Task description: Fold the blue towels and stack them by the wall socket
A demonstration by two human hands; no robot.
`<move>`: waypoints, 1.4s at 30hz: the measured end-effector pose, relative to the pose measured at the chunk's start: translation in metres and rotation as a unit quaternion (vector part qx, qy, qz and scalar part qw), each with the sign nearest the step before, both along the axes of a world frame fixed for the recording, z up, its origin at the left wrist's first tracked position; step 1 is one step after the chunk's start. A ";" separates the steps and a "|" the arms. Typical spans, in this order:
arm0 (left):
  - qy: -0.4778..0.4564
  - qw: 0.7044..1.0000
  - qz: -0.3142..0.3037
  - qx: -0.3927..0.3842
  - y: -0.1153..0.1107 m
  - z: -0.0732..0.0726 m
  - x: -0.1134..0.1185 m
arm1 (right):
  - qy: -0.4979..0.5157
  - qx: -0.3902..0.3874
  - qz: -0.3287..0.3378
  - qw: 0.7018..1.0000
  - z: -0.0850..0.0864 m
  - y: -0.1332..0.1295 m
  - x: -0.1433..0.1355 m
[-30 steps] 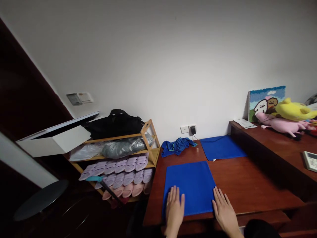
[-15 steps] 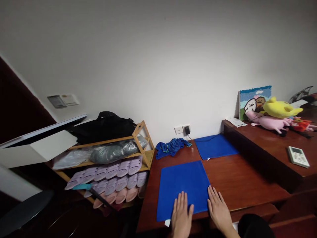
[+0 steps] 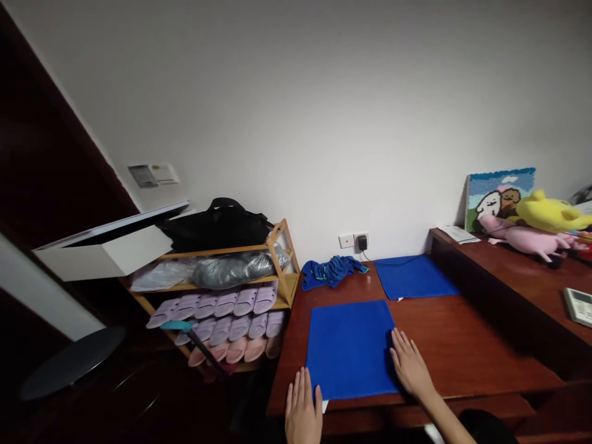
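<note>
A blue cloth lies spread flat on the brown wooden table, with a white tag at its near edge. My left hand is at the cloth's near left corner, palm down with fingers stretched forward. Along the cloth's right edge rests my right hand, flat, fingertips touching the edge or just beside it. Neither hand holds anything. Farther back lies a second flat blue cloth, and left of it a crumpled blue cloth.
A wooden rack with purple slippers and a black bag stands on the left. A black plug sits in the wall socket. To the right, a raised ledge holds plush toys and a calculator-like device.
My left hand has moved left, from on the cloth to its near left corner. My right hand has slid a little forward along the right edge. The camera view has turned slightly left.
</note>
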State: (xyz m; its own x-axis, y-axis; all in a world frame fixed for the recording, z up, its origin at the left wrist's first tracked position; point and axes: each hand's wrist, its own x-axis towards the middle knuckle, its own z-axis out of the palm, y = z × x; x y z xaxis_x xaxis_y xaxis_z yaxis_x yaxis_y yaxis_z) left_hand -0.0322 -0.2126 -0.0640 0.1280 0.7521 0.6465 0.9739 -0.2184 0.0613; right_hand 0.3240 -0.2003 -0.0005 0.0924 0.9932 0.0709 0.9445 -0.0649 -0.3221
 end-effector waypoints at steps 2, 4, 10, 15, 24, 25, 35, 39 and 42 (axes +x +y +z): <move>-0.005 1.000 0.003 -0.004 0.000 0.000 -0.004 | 0.002 -0.013 0.004 1.000 0.002 0.009 -0.001; -0.018 1.000 0.012 -0.009 0.001 0.005 -0.003 | -0.001 -0.021 0.008 1.000 -0.002 0.014 -0.002; -0.031 0.987 -0.077 -0.134 0.012 0.062 0.083 | 0.008 -0.013 0.010 1.000 -0.011 0.016 0.000; -0.003 0.936 -0.235 -0.261 0.030 0.095 0.193 | -0.010 -0.011 0.034 0.999 -0.009 0.015 0.003; 0.025 0.940 -0.154 -0.304 0.054 0.076 0.176 | 0.000 -0.006 0.025 1.000 -0.008 0.015 0.003; 0.025 0.944 -0.125 -0.304 0.058 0.074 0.158 | 0.004 -0.009 0.020 1.000 -0.007 0.016 0.002; 0.006 0.963 0.033 -0.268 0.074 0.066 0.032 | 0.010 -0.009 0.004 1.000 -0.021 0.017 0.001; -0.006 0.964 0.028 -0.264 0.072 0.067 0.036 | 0.016 -0.001 -0.002 1.000 -0.015 0.032 0.006; -0.008 0.965 0.027 -0.259 0.072 0.067 0.038 | 0.010 -0.002 -0.001 1.000 -0.003 0.051 0.009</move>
State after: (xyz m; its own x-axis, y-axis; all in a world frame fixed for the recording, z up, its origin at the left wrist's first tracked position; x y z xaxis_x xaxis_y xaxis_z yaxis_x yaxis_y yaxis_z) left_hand 0.0054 -0.1404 0.0030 0.0722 0.9804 0.1835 0.9810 -0.1030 0.1644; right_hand 0.3330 -0.1491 -0.0040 0.0964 0.9933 0.0643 0.9374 -0.0689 -0.3414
